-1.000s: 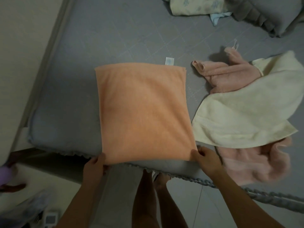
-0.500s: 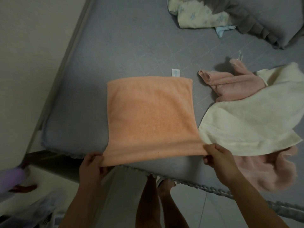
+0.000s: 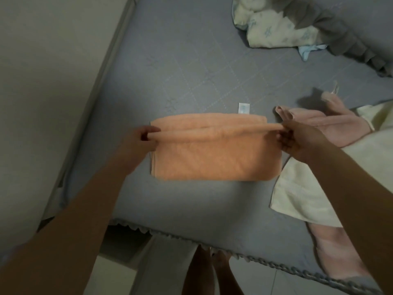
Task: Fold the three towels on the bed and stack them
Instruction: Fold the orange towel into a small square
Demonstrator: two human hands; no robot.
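Note:
An orange towel [image 3: 214, 158] lies on the grey bed [image 3: 191, 60], folded over on itself into a wide band. My left hand [image 3: 141, 139] pinches the left end of its raised edge. My right hand [image 3: 297, 139] pinches the right end, and the edge is stretched between them just short of the towel's far edge. A cream towel [image 3: 302, 192] lies unfolded to the right. A pink towel [image 3: 331, 126] is crumpled partly under it, with another part showing near the bed's front edge.
A wall runs along the bed's left side. A pale patterned cloth [image 3: 272, 28] and a dark grey ruffled pillow [image 3: 350, 37] lie at the far right. The bed's trimmed front edge [image 3: 212, 245] is close to my legs.
Both hands lifted the orange towel's near edge and carried it away from me over the towel, halving its depth. The view shifted so the bed sits lower in frame.

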